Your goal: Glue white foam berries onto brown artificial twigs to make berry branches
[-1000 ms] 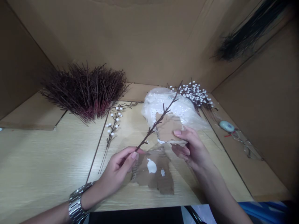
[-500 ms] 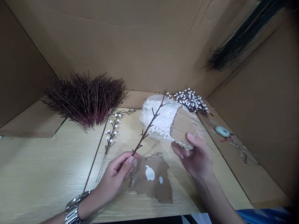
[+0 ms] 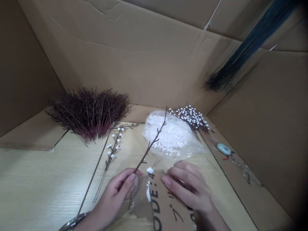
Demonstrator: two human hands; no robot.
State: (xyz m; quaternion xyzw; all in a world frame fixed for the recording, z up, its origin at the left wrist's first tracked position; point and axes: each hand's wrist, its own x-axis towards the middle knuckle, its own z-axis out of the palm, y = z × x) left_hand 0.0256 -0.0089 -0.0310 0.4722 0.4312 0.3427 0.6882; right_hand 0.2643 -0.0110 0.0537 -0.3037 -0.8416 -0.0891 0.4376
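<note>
My left hand (image 3: 115, 194) is closed in a pinch on the lower stem of a bare brown twig (image 3: 154, 141), which rises up and to the right over a clear plastic bag of small white beads (image 3: 172, 136). My right hand (image 3: 189, 189) lies with fingers stretched out flat on a piece of brown cardboard with black printed letters (image 3: 163, 207), which lies on the wooden table (image 3: 36, 179). A blob of white paste (image 3: 149, 170) sits at the cardboard's upper edge, just by the twig's stem.
A pile of dark red twigs (image 3: 90, 110) lies at the back left. One twig with white beads (image 3: 113, 146) lies left of centre, a bunch of beaded twigs (image 3: 191, 117) behind the bag. A pale blue oval object (image 3: 223, 149) and glasses (image 3: 245, 170) lie right. Cardboard walls surround the table.
My right hand has brought the cardboard piece down from beside the bag and laid it flat, printed side up, over the smeared cardboard. The view has tilted upward. The twig stays in my left hand.
</note>
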